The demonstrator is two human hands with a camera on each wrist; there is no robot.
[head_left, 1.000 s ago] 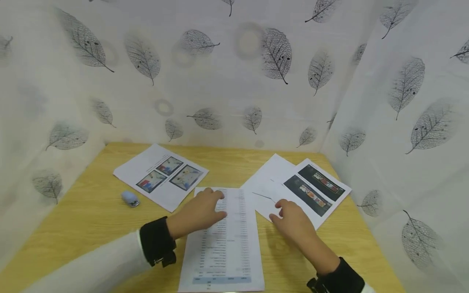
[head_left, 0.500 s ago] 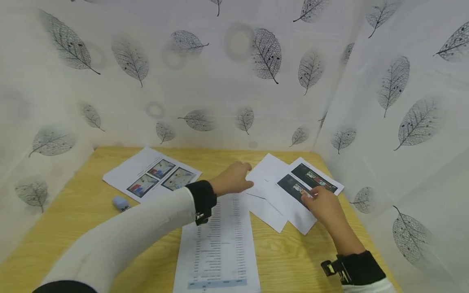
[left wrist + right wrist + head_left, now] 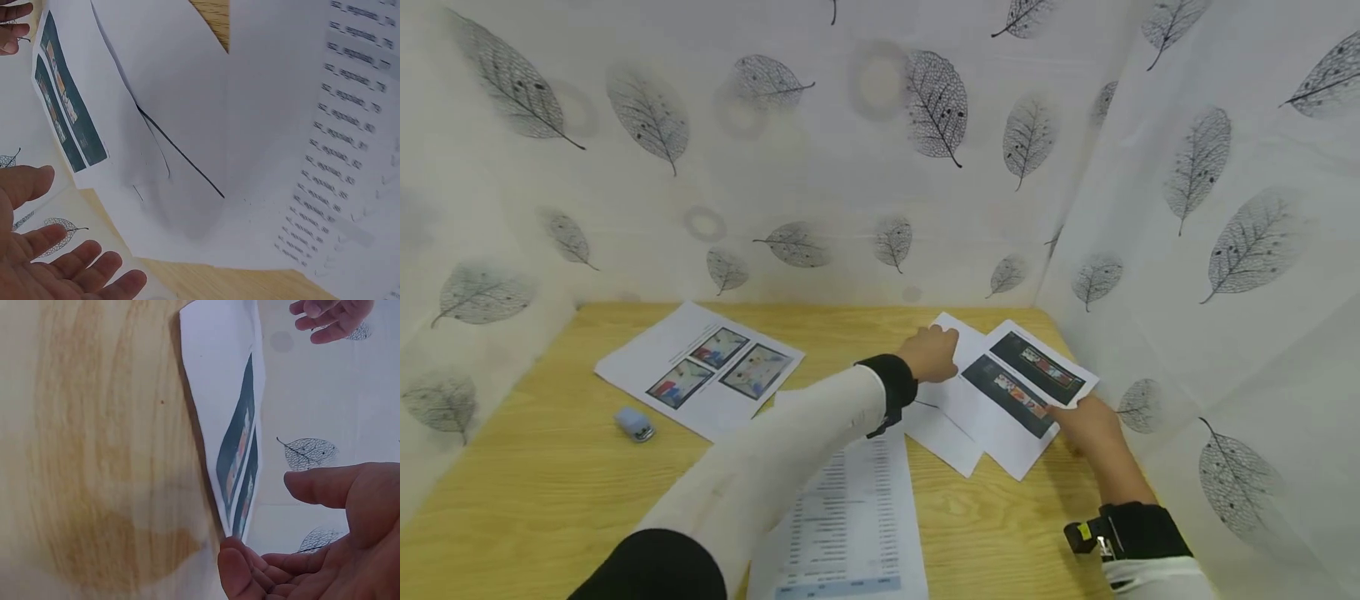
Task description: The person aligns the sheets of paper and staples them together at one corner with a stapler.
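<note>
My left hand (image 3: 929, 353) is over the two overlapping sheets at the right of the table, its fingers spread and holding nothing in the left wrist view. Under it lies a white sheet (image 3: 942, 433) with a thin dark line across it. Partly on top of that sheet is one with two dark printed pictures (image 3: 1037, 383). My right hand (image 3: 1088, 423) is at this printed sheet's right edge. In the right wrist view its thumb stands well apart from the fingers, and a fingertip (image 3: 234, 565) meets the sheet's near corner.
A printed list (image 3: 842, 533) lies at the front middle, partly under my left sleeve. Sheets with three photos (image 3: 647, 354) lie at the back left, beside a small light-blue stapler (image 3: 635, 424). Leaf-patterned curtains (image 3: 805, 150) border the table's back and sides.
My left hand has moved right from above the printed list to the white sheets. My right hand has moved right, from the lined sheet to the picture sheet's right edge.
</note>
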